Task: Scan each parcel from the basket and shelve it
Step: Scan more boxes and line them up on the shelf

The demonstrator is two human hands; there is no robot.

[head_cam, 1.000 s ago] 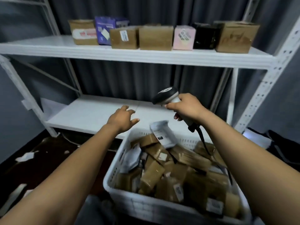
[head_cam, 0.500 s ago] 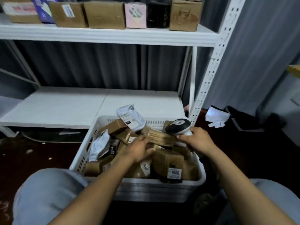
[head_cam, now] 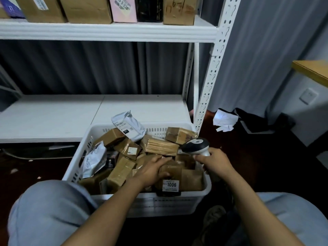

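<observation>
A white plastic basket [head_cam: 177,201] stands on the floor between my knees, heaped with several brown taped parcels and grey mailer bags. My left hand [head_cam: 152,170] curls over a brown parcel [head_cam: 179,174] bearing a white label "1006" at the basket's near right. My right hand [head_cam: 213,161] grips the handle of a black-and-white barcode scanner [head_cam: 195,145], its head over the basket's right rim, pointing left. A grey mailer bag [head_cam: 129,125] sticks up at the basket's far side.
The white metal shelf unit has a bare lower board [head_cam: 71,114] just behind the basket. Its upper board [head_cam: 106,31] carries a row of several boxes. A perforated upright [head_cam: 214,68] stands right of the basket. Crumpled paper [head_cam: 224,119] and dark bags lie on the floor at right.
I have crouched and the view dropped from the shelves onto the basket. My left hand came down from the lower shelf onto the "1006" parcel. My right hand lowered the scanner to the basket's rim.
</observation>
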